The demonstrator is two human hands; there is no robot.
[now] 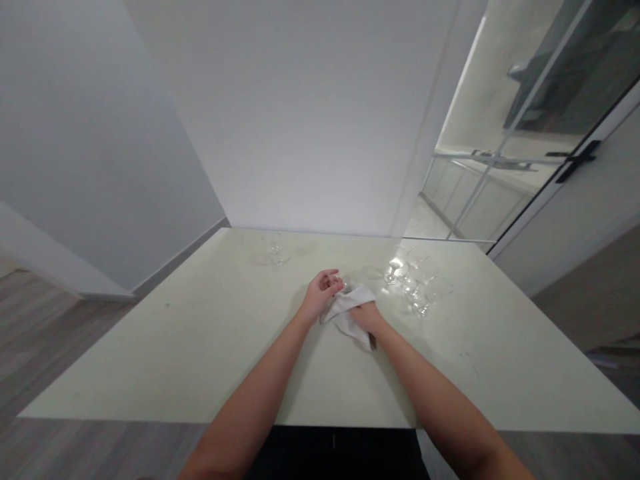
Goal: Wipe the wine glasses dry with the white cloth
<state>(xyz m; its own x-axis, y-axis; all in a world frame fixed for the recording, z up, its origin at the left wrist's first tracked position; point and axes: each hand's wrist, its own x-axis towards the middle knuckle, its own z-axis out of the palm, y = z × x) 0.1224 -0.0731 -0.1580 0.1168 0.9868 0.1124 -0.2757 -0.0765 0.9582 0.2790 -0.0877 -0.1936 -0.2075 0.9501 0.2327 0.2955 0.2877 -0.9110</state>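
Note:
Over the middle of the table, my left hand (319, 295) has its fingers curled around a clear glass (345, 284), of which only a small shiny part shows. A white cloth (353, 297) is bunched against the glass, and one end hangs down toward the tabletop. My right hand (367, 316) grips this cloth; its fingers are mostly hidden in the folds. Right of my hands stands a group of several clear stemmed glasses (417, 291), bright with reflections. Farther back on the left is another clear stemmed glass (275, 248).
The pale table (200, 347) meets a white wall (310, 133) at its back edge. To the right are a glass-paned partition (460, 180) and a door with a black handle (577, 162). Wood-look floor (45, 333) shows at the left.

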